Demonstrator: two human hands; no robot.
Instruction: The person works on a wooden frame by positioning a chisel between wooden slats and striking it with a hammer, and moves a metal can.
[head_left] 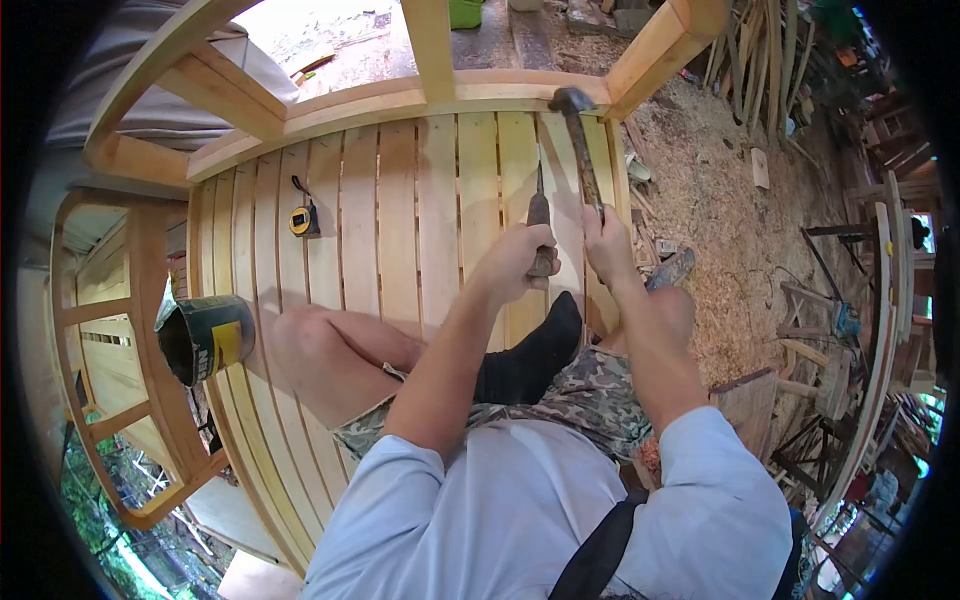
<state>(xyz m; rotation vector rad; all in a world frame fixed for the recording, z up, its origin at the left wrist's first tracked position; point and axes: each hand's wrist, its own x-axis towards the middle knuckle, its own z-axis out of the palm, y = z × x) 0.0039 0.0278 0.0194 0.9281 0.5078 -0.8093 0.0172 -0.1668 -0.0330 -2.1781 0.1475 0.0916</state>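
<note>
Head camera: a person sits on a slatted seat of pale yellow wood (360, 220), both hands out over its right part. The left hand (516, 262) has its fingers wrapped around the brown handle of a slim hand tool with a narrow dark metal shaft (539, 212); the shaft points toward the far wooden rail (350, 110), and whether its tip touches a slat cannot be told. The right hand (609, 246), to the right of it, is closed around the lower handle of a worn hammer with a dark metal head (572, 99), which shows over the rail near the far right corner. A yellow and black tape measure (303, 221) lies on the slats at far left, and a dark green can with a yellow label (206, 340) is by the left edge. The black-socked foot (545, 350) is just nearer than the left hand. Judging from this layout, a glancing hammer blow could catch the left hand, since its fingers wrap the tool close to the handle's end. A tip held off its line could skid along the smooth slat and gouge it, or slip into a gap between slats. Too hard a strike might split the narrow wood, and jolts through the seat could topple the can if it is poorly supported.
</note>
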